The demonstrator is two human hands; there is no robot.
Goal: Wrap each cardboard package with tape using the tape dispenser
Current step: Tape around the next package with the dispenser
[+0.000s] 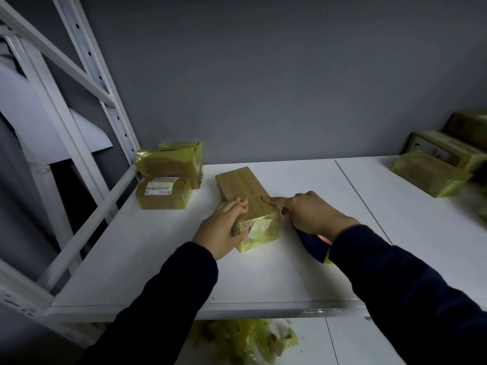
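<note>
A long cardboard package [245, 191] is laid near the middle of the white table [158, 259], with one short end turned toward the person. Its near end is seen to be covered in yellowish transparent tape, under which a small white label is visible, while the far part of the top is shown as bare brown card.

The package is gripped at its near left corner by the left hand [224, 227]: the fingers are curled over the top edge and the thumb is laid against the near end face. The right hand [313, 214] is placed just beside the package's right side, with its index finger stretched out flat on the top. The other fingers are bent around a dark blue tape dispenser [313, 246], most of which is hidden beneath the palm and wrist. Both arms are covered by dark sleeves.

Two more packages are set at the table's far left corner: a tape-wrapped package [168, 164] behind, and a labelled package [163, 193] in front, touching it. Further wrapped boxes [429, 172] are stacked at the far right. A white shelving frame [79, 127] is seen at the left, and crumpled yellow tape scraps [245, 341] are heaped on a lower level beneath the table's near edge.
</note>
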